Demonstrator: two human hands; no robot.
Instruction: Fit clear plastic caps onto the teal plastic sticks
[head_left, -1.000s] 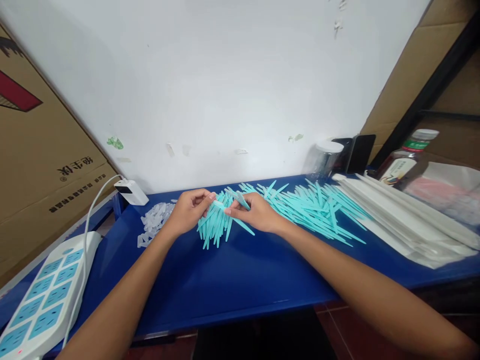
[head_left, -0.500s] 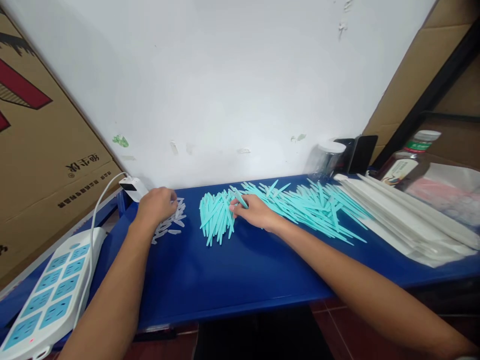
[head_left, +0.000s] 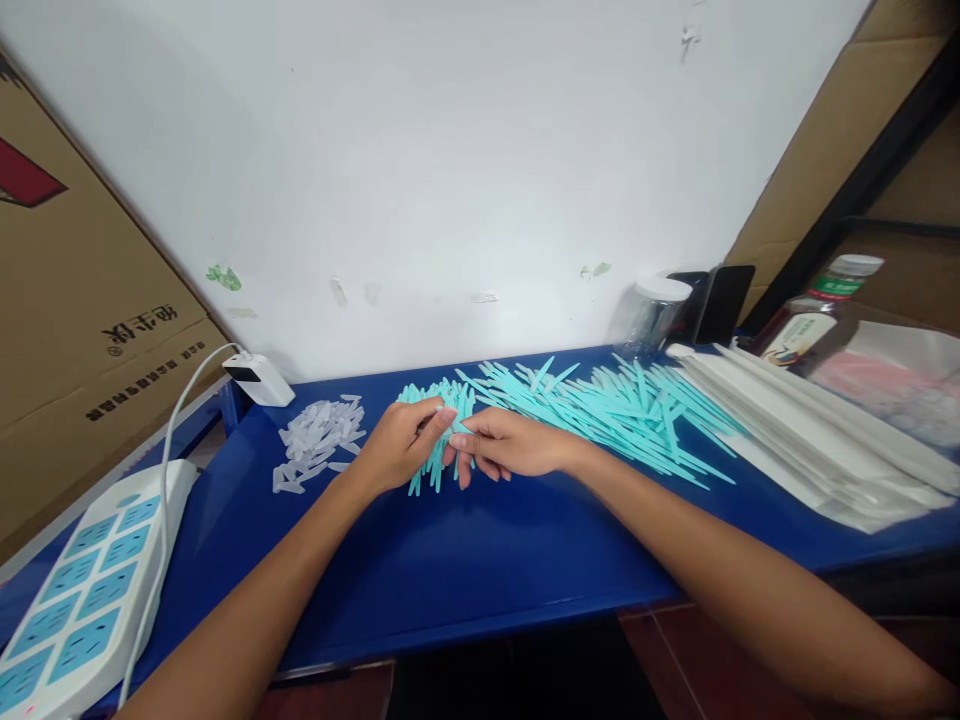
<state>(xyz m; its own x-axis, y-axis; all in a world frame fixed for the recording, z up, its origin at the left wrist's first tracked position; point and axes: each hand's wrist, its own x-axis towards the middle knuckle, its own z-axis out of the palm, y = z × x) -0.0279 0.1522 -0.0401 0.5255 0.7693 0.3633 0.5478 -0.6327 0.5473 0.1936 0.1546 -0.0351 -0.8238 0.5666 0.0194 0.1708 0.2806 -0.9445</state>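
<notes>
My left hand (head_left: 407, 442) is closed in a pinch, thumb against fingers, with the pale tip of a small translucent plastic cap (head_left: 439, 408) just showing. Meeting it fingertip to fingertip, my right hand (head_left: 510, 443) pinches a slim turquoise stick (head_left: 461, 427), shaped like an eyebrow razor; its other fingers curl loosely below. Both hands hover over a small heap of turquoise sticks (head_left: 426, 474) and partly hide it. On the left lies a pile of translucent caps (head_left: 319, 435). A larger spread of turquoise sticks (head_left: 600, 410) lies to the right.
White paper-like sleeves (head_left: 817, 440) are stacked on the blue table (head_left: 480, 570) at right, near a bottle (head_left: 814, 315). A lidded clear jar (head_left: 652, 318) and a dark phone (head_left: 725, 303) stand against the wall. A power strip (head_left: 97, 585) and a white charger (head_left: 260, 380) are at left.
My left hand has moved right from the translucent caps to meet my right hand. My right hand has shifted slightly down, with the turquoise stick still in its fingers.
</notes>
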